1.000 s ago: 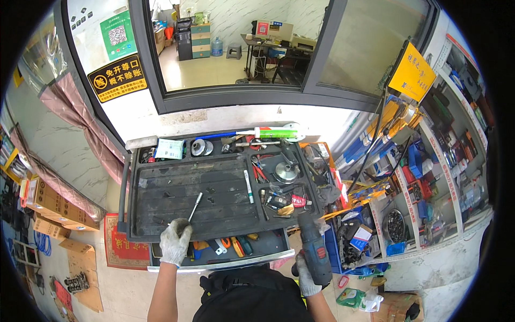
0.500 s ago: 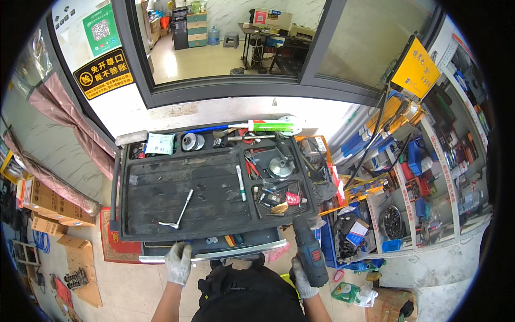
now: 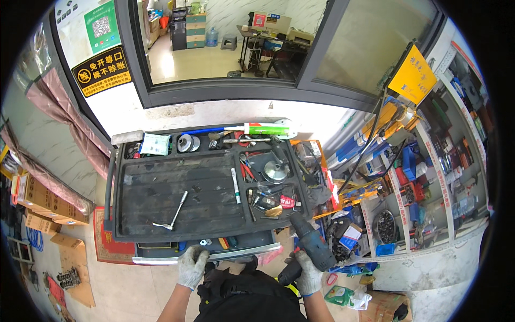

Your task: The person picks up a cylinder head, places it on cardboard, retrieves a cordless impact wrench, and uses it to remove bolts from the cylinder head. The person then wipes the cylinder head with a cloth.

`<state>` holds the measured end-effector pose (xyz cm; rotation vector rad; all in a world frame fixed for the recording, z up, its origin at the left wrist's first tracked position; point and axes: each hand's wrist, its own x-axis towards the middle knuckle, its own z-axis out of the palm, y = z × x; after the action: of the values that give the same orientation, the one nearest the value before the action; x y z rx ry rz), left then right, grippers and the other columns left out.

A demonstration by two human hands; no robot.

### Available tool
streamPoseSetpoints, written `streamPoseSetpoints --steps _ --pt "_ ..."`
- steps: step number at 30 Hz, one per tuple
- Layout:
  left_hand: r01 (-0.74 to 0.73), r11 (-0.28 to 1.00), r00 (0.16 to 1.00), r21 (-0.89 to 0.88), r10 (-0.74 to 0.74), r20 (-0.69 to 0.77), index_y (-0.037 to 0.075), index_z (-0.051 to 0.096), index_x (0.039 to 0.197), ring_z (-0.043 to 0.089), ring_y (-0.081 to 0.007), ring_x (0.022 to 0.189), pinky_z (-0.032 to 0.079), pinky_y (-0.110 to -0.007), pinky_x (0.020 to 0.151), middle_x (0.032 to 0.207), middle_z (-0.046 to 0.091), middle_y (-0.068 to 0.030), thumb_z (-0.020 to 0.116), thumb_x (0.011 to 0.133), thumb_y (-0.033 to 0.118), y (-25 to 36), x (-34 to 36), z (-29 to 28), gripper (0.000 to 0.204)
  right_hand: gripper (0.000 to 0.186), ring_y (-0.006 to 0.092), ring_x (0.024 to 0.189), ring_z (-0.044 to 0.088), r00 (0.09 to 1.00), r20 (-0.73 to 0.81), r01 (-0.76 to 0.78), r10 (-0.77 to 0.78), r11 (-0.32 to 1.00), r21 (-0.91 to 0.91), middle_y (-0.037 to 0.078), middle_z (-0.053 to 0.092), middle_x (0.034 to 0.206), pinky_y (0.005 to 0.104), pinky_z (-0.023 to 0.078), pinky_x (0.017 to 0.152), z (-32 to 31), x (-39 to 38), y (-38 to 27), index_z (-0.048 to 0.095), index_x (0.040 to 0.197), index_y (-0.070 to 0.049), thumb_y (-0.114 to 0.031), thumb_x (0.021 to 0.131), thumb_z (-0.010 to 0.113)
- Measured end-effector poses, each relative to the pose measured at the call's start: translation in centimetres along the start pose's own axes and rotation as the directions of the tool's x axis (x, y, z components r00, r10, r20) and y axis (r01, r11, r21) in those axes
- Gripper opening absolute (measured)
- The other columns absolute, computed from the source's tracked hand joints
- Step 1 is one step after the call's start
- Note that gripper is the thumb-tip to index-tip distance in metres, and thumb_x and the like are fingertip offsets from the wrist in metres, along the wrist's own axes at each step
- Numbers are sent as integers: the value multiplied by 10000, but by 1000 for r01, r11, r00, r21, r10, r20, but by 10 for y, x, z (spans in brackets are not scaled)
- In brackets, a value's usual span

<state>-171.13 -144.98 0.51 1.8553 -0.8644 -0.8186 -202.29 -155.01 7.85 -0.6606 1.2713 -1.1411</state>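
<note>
My left hand (image 3: 192, 266), in a pale work glove, is closed with curled fingers just in front of the open drawer's metal edge (image 3: 161, 261). Whether anything small is in it is hidden. A dark cordless drill (image 3: 317, 248) is in my gloved right hand (image 3: 310, 276), its nose pointing up and left toward the tool cart's front right corner. Between the two hands is my dark clothing. On the black cart top (image 3: 145, 198) lies a chrome ratchet (image 3: 178, 210), slanted. A white and green marker (image 3: 235, 185) lies farther right.
Cart compartments hold red-handled pliers (image 3: 248, 172), a metal funnel-shaped part (image 3: 276, 172), a red tube (image 3: 288, 202) and other small items. A green and white sealant tube (image 3: 265, 129) lies along the back. Crowded shelving (image 3: 416, 182) stands right; cardboard boxes (image 3: 48, 201) stand left.
My left hand has moved right and a little down, away from the drawer edge. My right hand has turned the drill, so its handle and base now show. The view shifted slightly.
</note>
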Motion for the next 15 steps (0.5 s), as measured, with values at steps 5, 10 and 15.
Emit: streamPoseSetpoints --steps 5,10,15 --pt "-12 998 1000 -65 13 13 -37 696 1077 738 -187 788 593 -333 747 897 767 -135 677 961 159 -1 4 13 229 324 277 756 717 998 -63 -1 4 999 39 131 680 928 412 632 683 -5 6 -20 619 1202 -38 -136 915 732" --pt "-459 858 885 231 420 200 26 707 1117 751 -323 892 593 -422 813 1000 753 -177 690 933 214 71 35 44 264 315 273 735 711 998 -67 -17 21 998 63 123 682 887 396 617 666 -25 9 -19 626 1180 -37 -127 902 746" --pt "-545 706 831 453 383 403 135 714 1141 705 -365 981 560 -489 860 1078 719 -146 640 948 266 121 99 106 244 362 274 747 714 995 -93 -15 20 998 56 123 688 918 396 617 673 -50 13 -6 634 1199 -33 -119 877 776"
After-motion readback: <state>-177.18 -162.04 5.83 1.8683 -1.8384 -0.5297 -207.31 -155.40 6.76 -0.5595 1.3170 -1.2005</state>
